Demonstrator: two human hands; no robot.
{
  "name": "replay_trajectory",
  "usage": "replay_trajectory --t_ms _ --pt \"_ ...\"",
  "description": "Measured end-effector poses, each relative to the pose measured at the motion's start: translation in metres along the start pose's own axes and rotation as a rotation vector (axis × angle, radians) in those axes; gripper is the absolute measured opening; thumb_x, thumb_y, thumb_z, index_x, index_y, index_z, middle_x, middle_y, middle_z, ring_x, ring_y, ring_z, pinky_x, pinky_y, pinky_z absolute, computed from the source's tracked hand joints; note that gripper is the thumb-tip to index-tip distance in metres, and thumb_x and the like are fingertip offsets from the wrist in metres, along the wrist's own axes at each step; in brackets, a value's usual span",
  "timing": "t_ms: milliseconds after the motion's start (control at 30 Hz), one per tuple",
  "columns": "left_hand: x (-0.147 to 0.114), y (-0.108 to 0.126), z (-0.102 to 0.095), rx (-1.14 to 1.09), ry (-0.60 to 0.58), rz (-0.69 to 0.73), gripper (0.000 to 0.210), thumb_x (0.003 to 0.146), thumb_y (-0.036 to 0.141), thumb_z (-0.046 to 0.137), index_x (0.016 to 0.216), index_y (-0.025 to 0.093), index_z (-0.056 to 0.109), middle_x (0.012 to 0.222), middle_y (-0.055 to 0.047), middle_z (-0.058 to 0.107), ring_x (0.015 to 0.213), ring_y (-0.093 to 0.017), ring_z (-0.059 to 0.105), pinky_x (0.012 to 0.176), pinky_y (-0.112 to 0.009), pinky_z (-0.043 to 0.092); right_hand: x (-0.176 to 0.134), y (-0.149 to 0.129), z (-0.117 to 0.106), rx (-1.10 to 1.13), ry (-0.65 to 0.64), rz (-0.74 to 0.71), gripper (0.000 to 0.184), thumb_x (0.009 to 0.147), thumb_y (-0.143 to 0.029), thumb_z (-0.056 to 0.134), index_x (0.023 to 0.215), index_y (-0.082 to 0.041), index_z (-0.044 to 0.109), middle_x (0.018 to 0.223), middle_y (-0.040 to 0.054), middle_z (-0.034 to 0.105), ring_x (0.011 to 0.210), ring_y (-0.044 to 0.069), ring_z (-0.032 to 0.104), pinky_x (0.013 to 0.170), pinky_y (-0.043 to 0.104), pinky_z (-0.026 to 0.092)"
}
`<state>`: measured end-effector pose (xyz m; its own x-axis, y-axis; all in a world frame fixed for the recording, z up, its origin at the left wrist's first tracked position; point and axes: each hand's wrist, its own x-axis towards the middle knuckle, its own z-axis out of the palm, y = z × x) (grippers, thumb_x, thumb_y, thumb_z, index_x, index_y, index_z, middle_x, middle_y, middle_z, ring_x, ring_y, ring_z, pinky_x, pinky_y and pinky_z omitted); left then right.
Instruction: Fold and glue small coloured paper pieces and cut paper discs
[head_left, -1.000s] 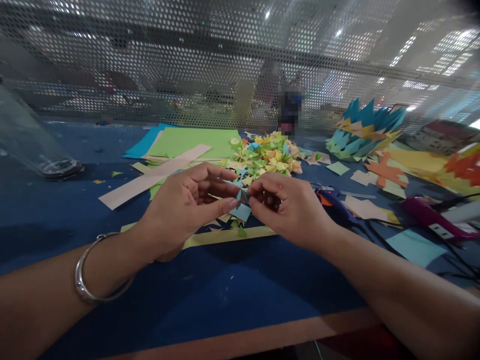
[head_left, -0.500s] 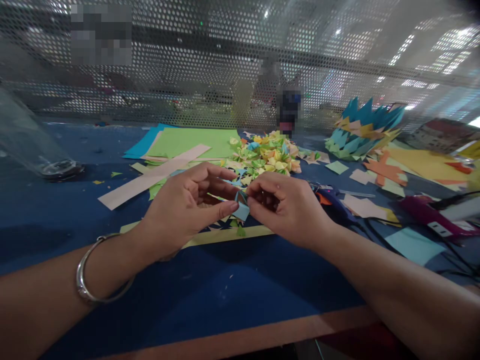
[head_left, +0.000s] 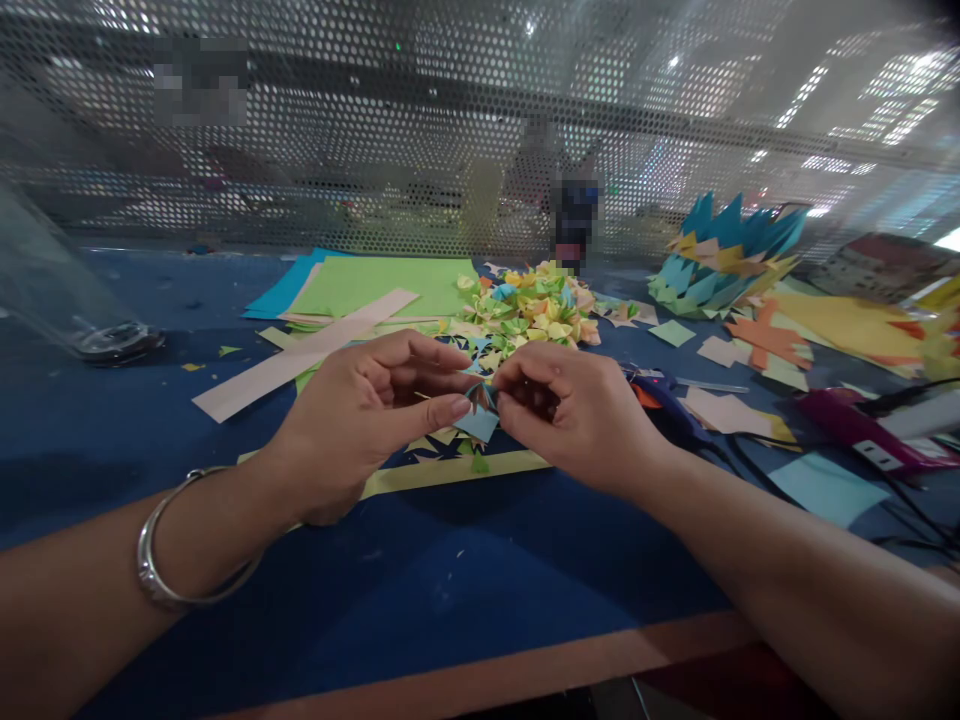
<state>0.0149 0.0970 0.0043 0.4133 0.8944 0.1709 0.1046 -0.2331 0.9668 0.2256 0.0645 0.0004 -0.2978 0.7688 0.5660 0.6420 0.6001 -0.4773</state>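
Between my two hands is a small folded light-blue paper piece (head_left: 480, 402), its edges standing up in points. My left hand (head_left: 375, 405) pinches its left side between thumb and fingers. From the right, my right hand (head_left: 574, 410) grips the other edge with thumb and forefinger, its remaining fingers curled in. Below the piece lie a flat blue paper scrap (head_left: 477, 425) and a long pale-yellow paper strip (head_left: 457, 474). Just beyond my fingers is a heap of small folded paper flowers (head_left: 544, 308) in yellow, green and orange.
Green paper sheets (head_left: 397, 280) and a pink strip (head_left: 304, 355) lie at back left, near a clear container (head_left: 112, 335). To the right are a blue glue gun (head_left: 667, 400), a purple power strip (head_left: 862, 430) with cables, and a pointed paper crown (head_left: 724, 255). A perforated metal panel (head_left: 337, 130) stands behind.
The folded blue paper between my fingertips has opened into a more fanned shape. My left hand has shifted very slightly to the left; my right hand stays almost still.
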Motion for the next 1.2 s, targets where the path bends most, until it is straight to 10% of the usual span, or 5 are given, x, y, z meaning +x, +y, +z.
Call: replay_trajectory --t_ms 1200 --pt "0.003 -0.005 0.002 -0.064 -0.08 -0.161 0.011 0.083 0.021 0.076 0.092 0.02 0.069 0.081 0.001 0.072 0.074 -0.01 0.07 0.069 -0.02 0.056 -0.001 -0.003 -0.001 -0.006 -0.039 0.036 0.01 0.08 -0.008 0.06 0.075 -0.016 0.059 0.07 -0.0028 0.053 0.063 0.009 0.048 0.059 0.024 0.036"
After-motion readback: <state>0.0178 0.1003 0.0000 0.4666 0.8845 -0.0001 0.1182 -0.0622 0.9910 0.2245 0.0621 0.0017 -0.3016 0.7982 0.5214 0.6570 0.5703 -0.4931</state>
